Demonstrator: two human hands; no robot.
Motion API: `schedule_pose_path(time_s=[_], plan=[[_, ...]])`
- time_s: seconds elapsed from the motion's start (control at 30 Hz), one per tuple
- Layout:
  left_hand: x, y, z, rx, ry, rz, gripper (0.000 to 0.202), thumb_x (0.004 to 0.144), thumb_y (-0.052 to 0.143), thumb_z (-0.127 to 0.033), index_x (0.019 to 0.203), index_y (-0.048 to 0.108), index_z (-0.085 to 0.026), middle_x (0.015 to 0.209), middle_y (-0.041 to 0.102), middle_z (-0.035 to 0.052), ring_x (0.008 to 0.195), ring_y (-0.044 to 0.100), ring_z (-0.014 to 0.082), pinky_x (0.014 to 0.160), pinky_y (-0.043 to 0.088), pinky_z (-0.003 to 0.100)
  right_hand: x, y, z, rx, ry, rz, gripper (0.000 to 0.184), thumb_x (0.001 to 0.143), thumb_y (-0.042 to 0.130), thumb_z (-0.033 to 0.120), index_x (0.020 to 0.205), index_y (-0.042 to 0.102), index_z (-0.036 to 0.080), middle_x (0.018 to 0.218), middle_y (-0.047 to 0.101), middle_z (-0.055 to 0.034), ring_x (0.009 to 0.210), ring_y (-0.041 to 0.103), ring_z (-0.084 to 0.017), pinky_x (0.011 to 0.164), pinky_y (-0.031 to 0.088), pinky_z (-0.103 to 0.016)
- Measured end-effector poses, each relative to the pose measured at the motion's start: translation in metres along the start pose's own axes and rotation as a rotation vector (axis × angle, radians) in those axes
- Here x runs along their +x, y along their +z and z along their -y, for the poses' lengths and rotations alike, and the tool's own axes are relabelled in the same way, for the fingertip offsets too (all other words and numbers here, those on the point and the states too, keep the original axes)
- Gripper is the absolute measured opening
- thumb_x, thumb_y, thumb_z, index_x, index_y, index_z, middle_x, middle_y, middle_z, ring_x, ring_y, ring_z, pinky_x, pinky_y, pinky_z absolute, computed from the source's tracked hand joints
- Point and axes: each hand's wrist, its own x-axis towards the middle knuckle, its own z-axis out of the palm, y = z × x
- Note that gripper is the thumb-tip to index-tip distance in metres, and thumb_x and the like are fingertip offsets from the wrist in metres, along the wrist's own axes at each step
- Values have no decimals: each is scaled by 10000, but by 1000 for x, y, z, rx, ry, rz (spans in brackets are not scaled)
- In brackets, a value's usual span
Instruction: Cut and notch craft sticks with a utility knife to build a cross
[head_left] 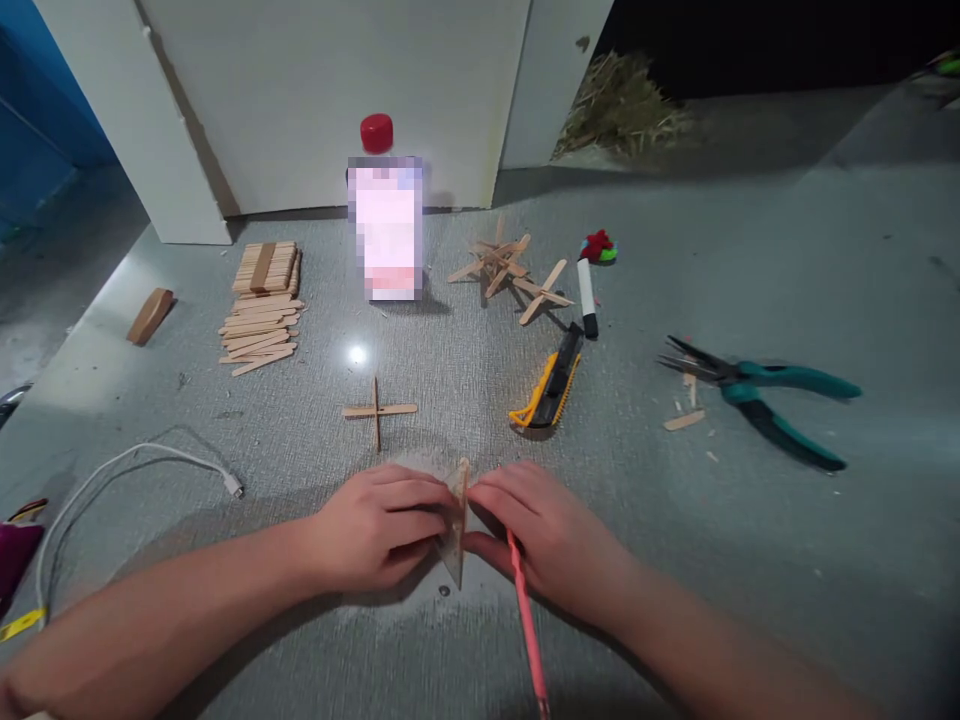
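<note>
At the near middle of the table, my left hand (394, 522) is closed on a clear, thin triangular piece that looks like a set square (453, 565). Along its right edge a wooden craft stick (463, 480) stands out, partly hidden by fingers. My right hand (544, 530) pinches at that stick from the right. A slim pink pen or pencil (529, 630) is also tucked in my right hand, its lower end toward me. Just beyond the left hand lies a cross of two craft sticks (377, 410).
Beyond lie stacked craft sticks (262, 300), a pile of crossed sticks (499, 262), a yellow utility knife (551, 385) and a white marker (587, 295). Pliers (750, 385) rest at right, a white cable (142, 447) at left. A red-capped bottle (376, 133) stands behind a blurred bright screen (388, 225).
</note>
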Motion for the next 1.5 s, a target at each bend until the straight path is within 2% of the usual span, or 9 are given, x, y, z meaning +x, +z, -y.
schedule_pose_path(time_s=[0.2,0.47,0.63,0.8,0.9,1.0,1.23,1.37,1.5], plan=[[2,1,-1,26,12,25,135,944,558,-134,973,688,-155,1133,755,74,1069,712,183,933,599,316,0,-4,0,60,14,2,177,968,605,233,1122,588,149,991,677,-90,873,579,-230,775,502,-398],[3,1,0,48,3,48,138,959,552,-154,1008,681,-156,1149,754,66,1078,702,173,953,555,319,-2,-1,-3,31,11,-32,272,949,675,307,1139,645,115,967,684,-115,845,603,-244,731,517,-414],[3,0,-3,89,-47,82,129,948,568,-175,996,688,-178,1166,758,46,1048,685,200,983,473,399,-2,-1,-4,3,9,-34,265,954,667,313,1137,666,121,967,691,-118,837,611,-245,720,519,-421],[6,-4,-6,94,-66,144,175,887,578,-210,1022,684,-181,1156,743,62,1174,637,238,1039,442,428,-2,-2,-3,-2,19,-27,244,954,660,290,1135,678,127,966,689,-118,850,619,-244,726,523,-411],[8,-2,-5,107,-54,159,245,946,585,-334,1112,662,-170,1144,729,84,1231,627,247,1072,468,422,-1,-3,-2,-5,27,-23,268,949,677,312,1137,678,121,968,686,-117,848,618,-243,732,525,-411],[10,4,-6,150,-55,145,346,976,592,-471,1096,657,-153,1113,712,107,1137,666,250,1015,541,418,0,-4,0,-11,32,-27,307,952,677,379,1120,681,122,946,677,-109,836,605,-240,718,526,-403],[14,9,-11,203,-75,140,202,954,613,-327,1030,645,-143,1133,675,124,1132,663,266,1011,592,432,3,-3,-1,-38,37,-73,390,961,651,446,1124,678,92,917,671,-111,803,587,-241,690,522,-401],[15,5,-6,160,-63,138,263,967,607,-328,1114,650,-114,1180,677,131,1180,642,276,1045,582,411,0,-1,-2,-34,52,-60,378,995,598,426,1153,666,89,909,663,-104,794,569,-230,666,500,-373],[16,1,-1,130,-44,170,400,1005,557,-441,1152,655,-82,1193,680,150,1202,633,290,1065,576,418,-2,-3,-2,-28,105,-30,358,1031,527,393,1183,654,95,916,670,-102,797,569,-229,694,497,-386]])
